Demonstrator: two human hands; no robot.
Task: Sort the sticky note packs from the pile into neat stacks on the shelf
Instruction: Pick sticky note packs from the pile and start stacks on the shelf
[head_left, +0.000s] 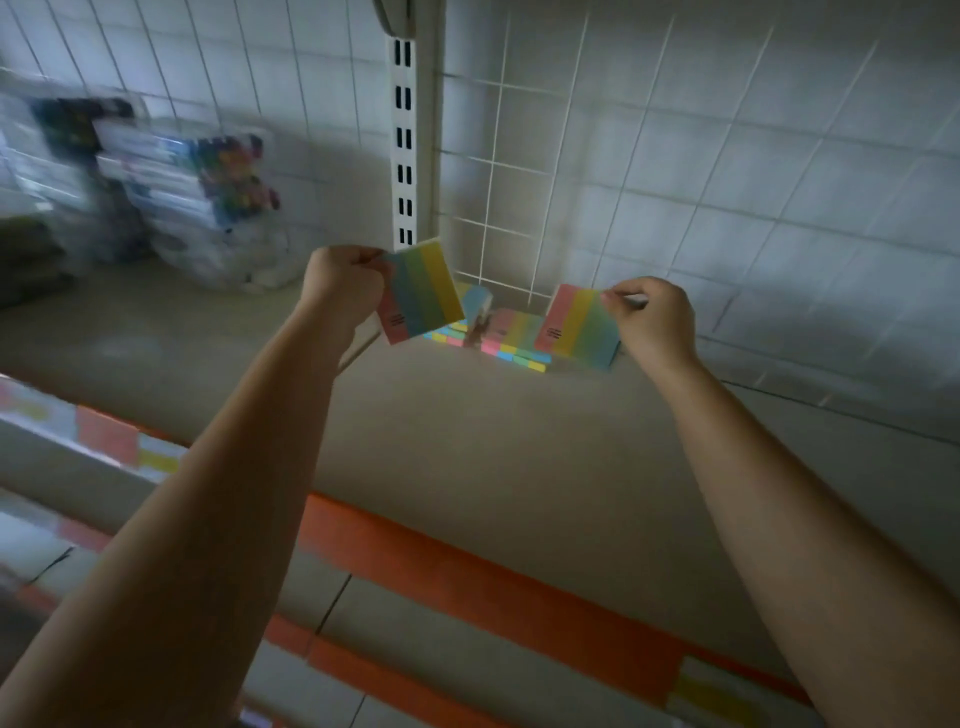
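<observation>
My left hand (345, 288) grips a striped pastel sticky note pack (422, 293) by its left edge and holds it tilted above the beige shelf (467, 426). My right hand (654, 319) pinches the upper right corner of a second striped pack (579, 327), which stands tilted with its lower edge at the shelf. Between the two packs, a pile of more sticky note packs (506, 340) lies against the back grid, one pack (478, 304) leaning upright in it. The picture is blurred.
A white wire grid (571, 171) and a slotted upright (402, 140) back the shelf. Bagged stationery packs (208, 202) sit at the back left. An orange shelf edge (467, 577) runs across below, with a lower shelf and coloured packs (109, 436) at left.
</observation>
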